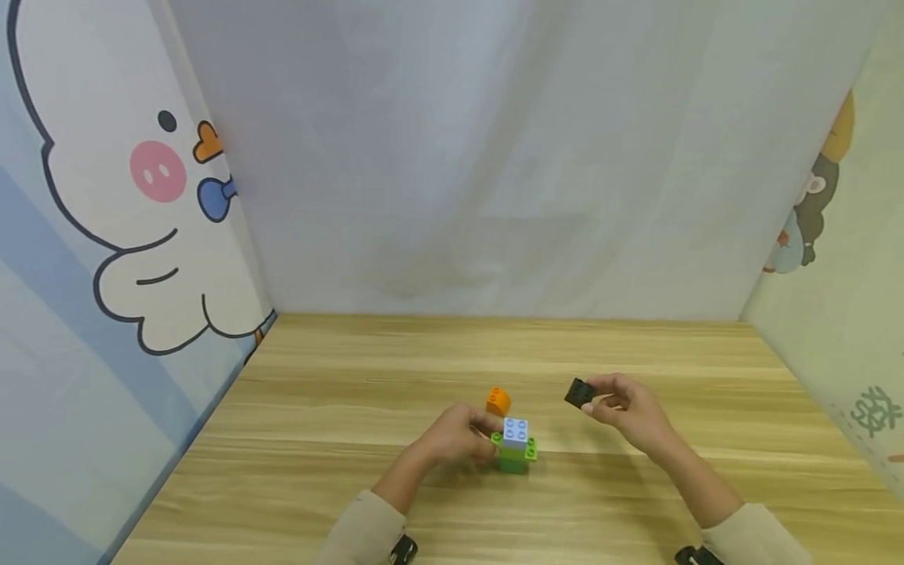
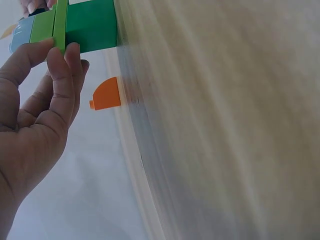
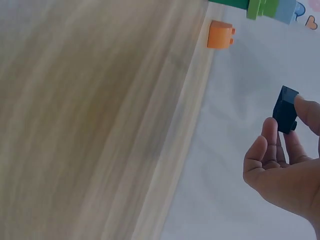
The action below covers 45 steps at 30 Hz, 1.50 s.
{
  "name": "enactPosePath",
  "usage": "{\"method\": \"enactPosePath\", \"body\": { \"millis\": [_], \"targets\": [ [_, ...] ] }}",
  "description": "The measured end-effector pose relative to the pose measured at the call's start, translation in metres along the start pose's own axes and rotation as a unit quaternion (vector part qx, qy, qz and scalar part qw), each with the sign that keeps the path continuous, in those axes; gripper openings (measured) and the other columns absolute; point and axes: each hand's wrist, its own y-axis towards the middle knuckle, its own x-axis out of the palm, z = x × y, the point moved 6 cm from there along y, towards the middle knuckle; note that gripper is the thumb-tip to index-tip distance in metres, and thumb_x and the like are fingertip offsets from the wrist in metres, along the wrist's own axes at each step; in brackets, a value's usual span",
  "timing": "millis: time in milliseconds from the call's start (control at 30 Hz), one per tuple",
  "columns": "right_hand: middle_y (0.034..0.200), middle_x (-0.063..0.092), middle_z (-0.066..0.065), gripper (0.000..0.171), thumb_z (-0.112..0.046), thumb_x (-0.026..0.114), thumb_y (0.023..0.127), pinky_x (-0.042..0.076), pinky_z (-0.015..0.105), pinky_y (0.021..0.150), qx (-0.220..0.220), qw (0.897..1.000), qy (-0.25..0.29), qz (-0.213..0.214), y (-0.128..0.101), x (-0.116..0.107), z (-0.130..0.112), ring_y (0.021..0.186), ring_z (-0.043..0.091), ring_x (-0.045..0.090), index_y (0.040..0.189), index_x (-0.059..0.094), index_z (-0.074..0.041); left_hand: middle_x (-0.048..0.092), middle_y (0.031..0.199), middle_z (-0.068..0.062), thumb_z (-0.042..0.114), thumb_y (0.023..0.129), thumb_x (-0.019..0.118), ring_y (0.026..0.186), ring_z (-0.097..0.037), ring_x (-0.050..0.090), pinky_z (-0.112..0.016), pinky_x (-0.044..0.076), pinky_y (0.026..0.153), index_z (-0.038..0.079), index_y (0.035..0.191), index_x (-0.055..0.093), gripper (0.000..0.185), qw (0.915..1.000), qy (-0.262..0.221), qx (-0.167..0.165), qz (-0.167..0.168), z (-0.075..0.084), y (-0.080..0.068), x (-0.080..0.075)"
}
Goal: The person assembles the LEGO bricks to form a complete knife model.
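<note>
A small stack of toy building bricks (image 1: 513,453) stands upright on the table, dark green at the bottom, light green in the middle and pale blue on top. My left hand (image 1: 461,435) grips the stack from its left side, fingertips at the light green part (image 2: 44,26). Off the table to the right, my right hand (image 1: 633,412) pinches a black brick (image 1: 579,392) between thumb and fingers; the right wrist view shows its side (image 3: 285,110). Just behind the stack lies an orange brick (image 1: 497,402) with a rounded side, untouched by either hand.
The wood-grain table (image 1: 339,377) runs back to a pale hanging cloth (image 1: 438,173). A cartoon-printed panel (image 1: 85,329) borders it on the left, and another printed panel (image 1: 833,329) on the right.
</note>
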Motion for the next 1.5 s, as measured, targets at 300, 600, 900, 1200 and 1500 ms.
{"method": "enactPosePath", "body": {
  "millis": [300,600,900,1200,1500],
  "targets": [
    [0.101,0.053,0.011,0.044,-0.029,0.064,0.076,0.045,0.04,0.067,-0.005,1.0,0.004,-0.012,0.0,0.013,-0.005,0.08,0.026,0.051,0.111,0.051,-0.006,0.058,0.082,-0.003,-0.002,0.063,0.067,0.071,-0.016,0.054,-0.027,0.047,0.058,0.002,0.094,0.063,0.031,0.9999,-0.001,0.004,0.011,-0.001,0.001,0.001],
    [0.099,0.054,0.014,0.039,-0.016,0.06,0.081,0.044,0.04,0.07,-0.009,1.0,0.013,-0.017,-0.008,0.025,-0.037,0.083,0.028,0.051,0.115,0.049,-0.001,0.057,0.085,-0.005,-0.003,0.065,0.064,0.075,-0.016,0.053,-0.027,0.047,0.059,0.001,0.098,0.061,0.033,0.9999,0.0,0.003,0.012,-0.001,-0.004,0.002],
    [0.101,0.054,0.011,0.041,-0.029,0.062,0.078,0.044,0.044,0.07,-0.017,0.999,0.033,-0.037,-0.003,0.033,-0.022,0.083,0.027,0.051,0.114,0.052,-0.01,0.057,0.083,-0.004,-0.002,0.065,0.065,0.072,-0.016,0.054,-0.028,0.047,0.058,0.003,0.097,0.062,0.032,0.9998,-0.007,-0.005,0.02,-0.003,-0.004,0.002],
    [0.1,0.053,0.01,0.037,-0.022,0.061,0.08,0.044,0.044,0.068,-0.042,0.995,0.058,-0.067,-0.004,0.042,-0.03,0.082,0.029,0.05,0.113,0.052,-0.008,0.057,0.084,-0.005,0.0,0.066,0.067,0.073,-0.016,0.053,-0.027,0.046,0.058,0.003,0.096,0.062,0.032,0.9996,0.0,0.001,0.028,-0.001,-0.002,0.002],
    [0.103,0.052,0.013,0.034,-0.012,0.058,0.082,0.046,0.04,0.07,-0.044,0.992,0.077,-0.095,-0.004,0.046,-0.037,0.084,0.031,0.05,0.114,0.05,-0.003,0.057,0.084,-0.006,-0.001,0.068,0.066,0.068,-0.015,0.054,-0.028,0.048,0.054,0.001,0.097,0.061,0.029,0.9995,-0.025,-0.001,0.019,-0.001,0.001,0.006]
  ]
}}
